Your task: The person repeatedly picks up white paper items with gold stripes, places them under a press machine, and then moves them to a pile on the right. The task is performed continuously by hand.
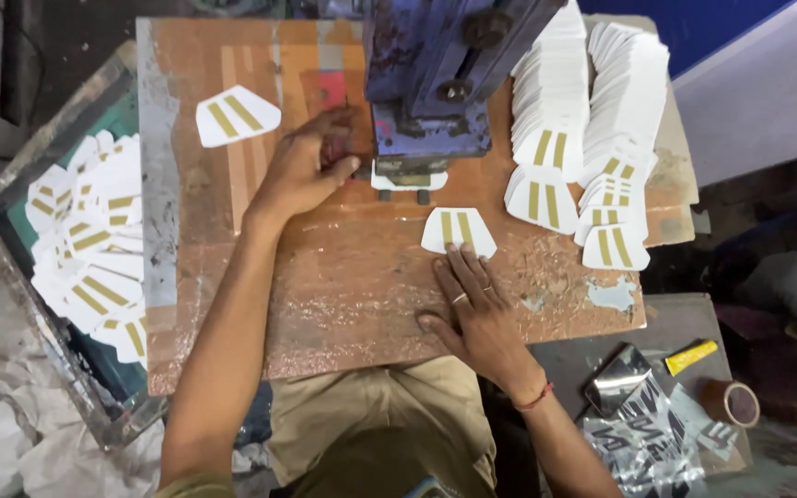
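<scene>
My left hand [304, 168] rests on the worn wooden bench [362, 277] with its fingers curled at the base of a blue metal press [431, 83]; whether it pinches anything is hidden. A white card piece [410, 177] lies under the press. My right hand [474, 306] lies flat, fingers spread, with fingertips on the near edge of a white piece with two gold stripes [458, 231]. Another striped piece [236, 115] lies alone at the far left of the bench.
Fanned stacks of striped white pieces [583, 129] fill the bench's right side. A tray [11, 175] at the left holds a heap of the same pieces. At lower right lie a tape roll [732, 402], a yellow cutter [691, 357] and foil scraps [643, 424].
</scene>
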